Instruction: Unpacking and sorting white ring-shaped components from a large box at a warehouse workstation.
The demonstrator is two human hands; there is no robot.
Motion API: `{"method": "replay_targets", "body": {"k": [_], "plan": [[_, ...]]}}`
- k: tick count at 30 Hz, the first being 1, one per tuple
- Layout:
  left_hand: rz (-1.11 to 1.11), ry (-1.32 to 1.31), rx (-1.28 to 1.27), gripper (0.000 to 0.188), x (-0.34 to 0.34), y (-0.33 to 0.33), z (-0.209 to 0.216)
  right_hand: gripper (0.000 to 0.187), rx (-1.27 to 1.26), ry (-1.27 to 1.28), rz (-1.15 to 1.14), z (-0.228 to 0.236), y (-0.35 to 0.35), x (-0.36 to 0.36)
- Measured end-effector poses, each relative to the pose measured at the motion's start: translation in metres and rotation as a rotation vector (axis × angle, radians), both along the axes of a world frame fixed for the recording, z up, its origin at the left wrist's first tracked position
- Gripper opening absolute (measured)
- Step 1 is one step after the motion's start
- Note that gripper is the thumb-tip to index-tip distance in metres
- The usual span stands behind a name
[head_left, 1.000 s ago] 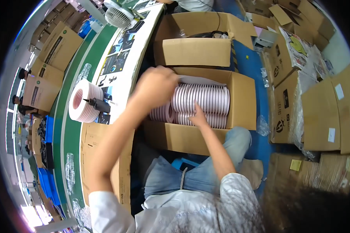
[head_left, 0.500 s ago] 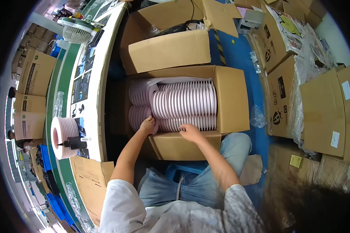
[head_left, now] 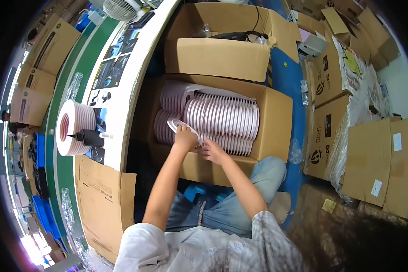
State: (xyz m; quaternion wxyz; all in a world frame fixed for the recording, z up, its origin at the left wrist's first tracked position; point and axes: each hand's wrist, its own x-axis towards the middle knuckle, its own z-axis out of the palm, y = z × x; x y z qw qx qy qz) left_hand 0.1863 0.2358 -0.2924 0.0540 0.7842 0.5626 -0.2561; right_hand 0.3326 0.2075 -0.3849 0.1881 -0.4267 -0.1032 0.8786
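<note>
An open cardboard box (head_left: 276, 122) in front of me holds rows of pale pinkish-white rings (head_left: 222, 115), packed on edge. My left hand (head_left: 186, 138) is closed on a white ring (head_left: 173, 123), which lies tilted over the front of the rows; whether it is one ring or more I cannot tell. My right hand (head_left: 214, 151) is beside it at the box's near wall, fingers apart, its fingertips close to the ring's right edge. Part of the ring is hidden behind my left hand. A thin pale packing sheet (head_left: 226, 92) covers the far edge of the rows.
A white-edged workbench (head_left: 143, 68) on the left carries a stack of rings (head_left: 70, 131), a black bottle with a pointed tip (head_left: 89, 137) and a fan (head_left: 121, 8). Another open box (head_left: 217, 56) stands beyond mine. Stacked cartons (head_left: 326, 131) line the right side.
My left hand has come up from the left front of the rows with a white ring. My right hand has shifted left toward it. The whole view has turned somewhat.
</note>
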Motion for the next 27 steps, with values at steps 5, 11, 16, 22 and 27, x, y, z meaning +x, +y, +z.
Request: {"method": "replay_targets", "body": {"k": [5, 11, 16, 22, 27], "plan": [[0.18, -0.304, 0.186, 0.039, 0.012, -0.024, -0.008, 0.042, 0.093, 0.049, -0.472, 0.031, 0.003, 0.008], [0.35, -0.958, 0.314, 0.037, 0.038, -0.042, -0.026, 0.021, 0.211, -0.013, -0.482, 0.044, 0.012, 0.025], [0.382, -1.239, 0.535, 0.045, 0.05, -0.044, -0.025, 0.031, 1.231, -0.855, -0.288, 0.062, 0.042, 0.01], [0.918, -1.413, 0.424, 0.033, 0.0, -0.046, -0.054, 0.059, 1.935, -1.298, 0.396, 0.084, 0.088, -0.012], [1.004, -1.463, 0.376, 0.024, -0.035, -0.051, -0.072, 0.063, 1.727, -1.098, 0.869, 0.024, 0.097, 0.009]]}}
